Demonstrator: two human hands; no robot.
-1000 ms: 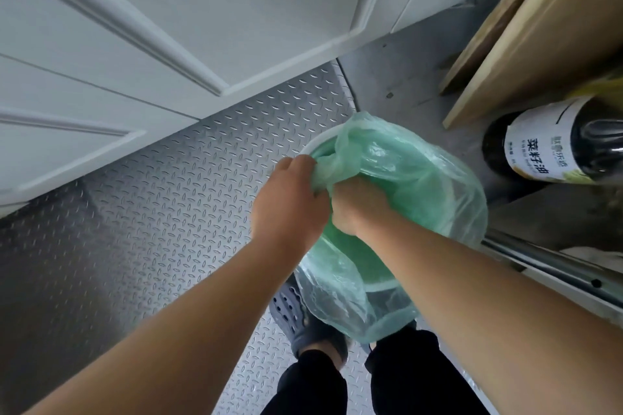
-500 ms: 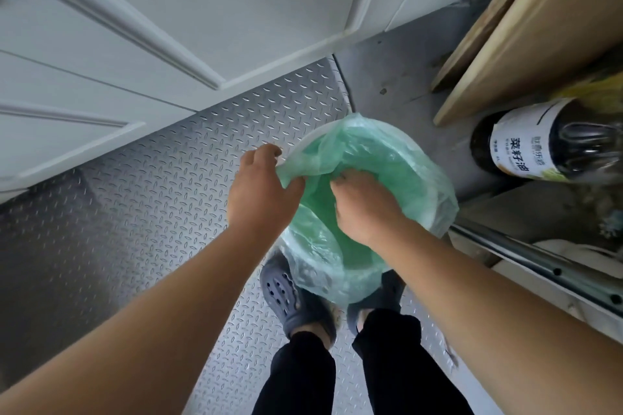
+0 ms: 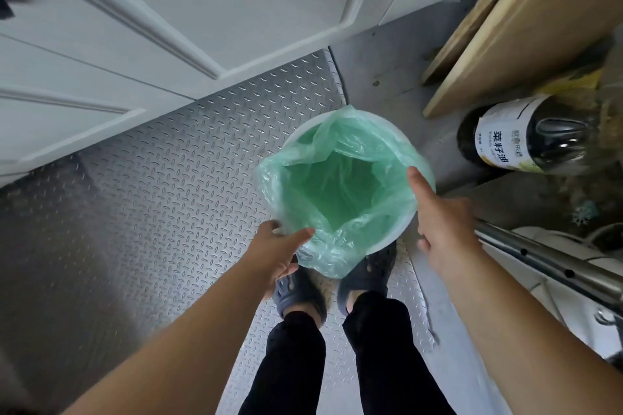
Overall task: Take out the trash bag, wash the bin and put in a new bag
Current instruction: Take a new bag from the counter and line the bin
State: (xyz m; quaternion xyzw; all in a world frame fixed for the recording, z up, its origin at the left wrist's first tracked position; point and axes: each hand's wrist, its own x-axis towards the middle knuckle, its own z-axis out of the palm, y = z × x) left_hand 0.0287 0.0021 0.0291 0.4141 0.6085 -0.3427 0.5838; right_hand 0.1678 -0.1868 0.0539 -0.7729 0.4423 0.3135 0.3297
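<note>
Spreading apart from a bunched grip, left hand (image 3: pixel 279 253) now pinches the bag (image 3: pixel 340 185) edge, right hand (image 3: pixel 441 222) pointing loose, so the bin (image 3: pixel 426 158) is nearly lined.

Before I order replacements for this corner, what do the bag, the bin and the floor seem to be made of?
Bag: thin green plastic film, translucent and crinkled, glossy in the folds.
Bin: probably plastic; only its smooth, pale, matte rim shows past the bag.
Floor: metal tread plate by the look of it, silver-grey with a raised diamond pattern and a dull sheen; an embossed sheet imitating metal can't be ruled out.
</note>
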